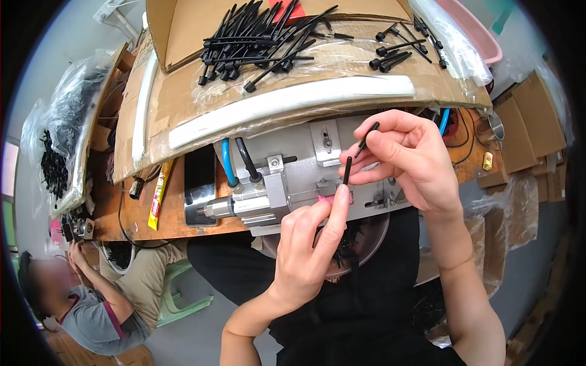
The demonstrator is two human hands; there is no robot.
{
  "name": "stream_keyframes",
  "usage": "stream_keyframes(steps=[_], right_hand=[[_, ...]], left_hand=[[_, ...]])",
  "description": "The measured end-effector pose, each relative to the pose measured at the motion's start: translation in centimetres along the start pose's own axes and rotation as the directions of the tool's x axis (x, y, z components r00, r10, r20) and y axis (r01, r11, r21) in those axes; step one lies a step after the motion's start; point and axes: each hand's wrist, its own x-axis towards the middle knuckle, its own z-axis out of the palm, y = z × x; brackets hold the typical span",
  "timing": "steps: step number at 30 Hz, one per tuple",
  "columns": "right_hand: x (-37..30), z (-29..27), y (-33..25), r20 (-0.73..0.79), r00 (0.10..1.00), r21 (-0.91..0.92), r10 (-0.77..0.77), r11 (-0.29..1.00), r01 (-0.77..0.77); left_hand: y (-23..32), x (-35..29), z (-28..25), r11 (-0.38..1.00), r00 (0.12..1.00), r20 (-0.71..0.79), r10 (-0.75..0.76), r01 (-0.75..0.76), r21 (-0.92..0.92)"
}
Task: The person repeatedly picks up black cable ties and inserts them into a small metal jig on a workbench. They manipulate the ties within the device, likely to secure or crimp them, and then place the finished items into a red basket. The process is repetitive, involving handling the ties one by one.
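Observation:
My left hand (308, 247) is closed around a slim black rod (347, 171), whose upper end sticks up past my index fingertip. My fingers hide most of the rod's length. Higher and to the right, my right hand (412, 158) pinches a short thin black pin (367, 139) between thumb and fingers, tilted. The pin's lower tip is close to the rod's top; whether they touch I cannot tell. Behind both hands lies a metal clamping fixture (326, 155) with a pneumatic cylinder (250, 207) and blue and black hoses.
A cardboard sheet (305, 113) above the fixture bears a pile of black headed rods (256, 46) and a smaller group at right. A phone (200, 189) and yellow packet (159, 195) lie left. Under the bench edge is a bowl (375, 247) of black parts. Another person (104, 311) sits far left.

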Motion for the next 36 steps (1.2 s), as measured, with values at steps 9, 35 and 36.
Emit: stream_keyframes(steps=[9,35,36], right_hand=[[-0.3,0.5,-0.2,-0.016,0.999,-0.016,0.047,0.999,-0.047],[-5.6,0.1,0.4,-0.225,0.941,-0.437,-0.254,0.889,0.136],[-5.7,0.0,0.4,-0.236,0.932,-0.425,-0.275,0.892,0.155]], left_hand=[[-0.2,-0.1,-0.9,0.992,0.995,0.082,0.055,-0.064,0.108],[1.7,-3.5,3.1,0.956,0.922,0.328,-0.205,0.117,0.27],[1.7,-3.5,3.1,0.953,0.922,0.329,-0.207,0.114,0.28]])
